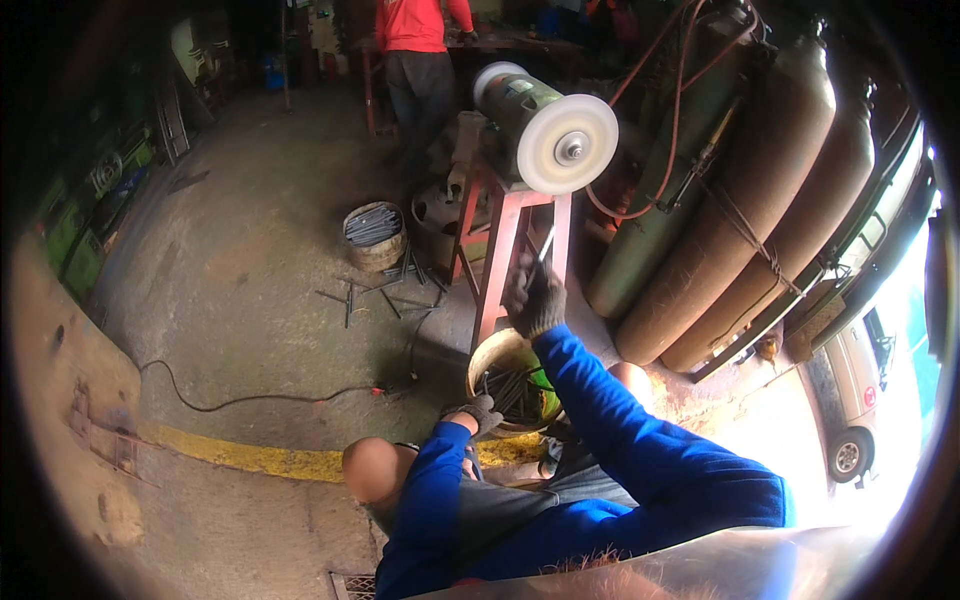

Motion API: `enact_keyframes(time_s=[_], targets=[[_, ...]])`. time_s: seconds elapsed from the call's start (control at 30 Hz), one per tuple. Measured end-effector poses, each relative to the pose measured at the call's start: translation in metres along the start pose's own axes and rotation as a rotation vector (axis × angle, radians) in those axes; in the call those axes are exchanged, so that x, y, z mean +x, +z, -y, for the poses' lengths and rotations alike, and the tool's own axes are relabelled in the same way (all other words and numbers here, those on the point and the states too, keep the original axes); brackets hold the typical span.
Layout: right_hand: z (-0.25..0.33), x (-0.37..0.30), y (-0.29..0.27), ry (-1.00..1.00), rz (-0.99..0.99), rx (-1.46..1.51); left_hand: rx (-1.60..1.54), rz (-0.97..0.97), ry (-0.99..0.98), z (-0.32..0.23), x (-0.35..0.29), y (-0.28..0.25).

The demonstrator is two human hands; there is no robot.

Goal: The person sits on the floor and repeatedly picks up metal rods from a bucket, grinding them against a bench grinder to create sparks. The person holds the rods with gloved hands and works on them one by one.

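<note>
My right hand (536,297), in a dark grey knit glove, is closed around a short metal rod (546,243). The rod's bright end points up, below the white wheel (567,145) of a bench grinder (522,104) and apart from it. My left hand (483,413), also gloved, is low beside the rim of a round bucket (488,357). Its fingers are too small and dim to read. Dark metal rods (514,392) lie inside that bucket, with something bright green at its right side.
A red metal stand (492,270) carries the grinder. Several tall gas cylinders (745,190) with hoses lean at the right. Another bucket (376,257) of rods and loose rods (398,290) are on the floor. A cable (250,405) crosses the floor. A person in red (416,28) stands behind.
</note>
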State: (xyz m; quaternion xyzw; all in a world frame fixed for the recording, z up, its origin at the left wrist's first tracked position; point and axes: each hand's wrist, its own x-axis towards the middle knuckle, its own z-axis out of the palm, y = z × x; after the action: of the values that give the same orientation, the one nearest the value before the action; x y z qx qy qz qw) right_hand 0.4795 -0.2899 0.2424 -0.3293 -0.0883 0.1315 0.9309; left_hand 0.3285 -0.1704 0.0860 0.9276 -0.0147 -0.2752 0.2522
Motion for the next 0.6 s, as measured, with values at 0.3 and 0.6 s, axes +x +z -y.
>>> enact_keyframes(time_s=[0.3,0.6], targets=[[0.018,0.08,0.02,-0.003,0.023,0.152,0.062,0.028,-0.037,0.0,-0.017,-0.01],[0.022,0.102,0.004,-0.026,0.034,0.152,0.0,0.031,-0.031,0.001,-0.019,-0.02]])
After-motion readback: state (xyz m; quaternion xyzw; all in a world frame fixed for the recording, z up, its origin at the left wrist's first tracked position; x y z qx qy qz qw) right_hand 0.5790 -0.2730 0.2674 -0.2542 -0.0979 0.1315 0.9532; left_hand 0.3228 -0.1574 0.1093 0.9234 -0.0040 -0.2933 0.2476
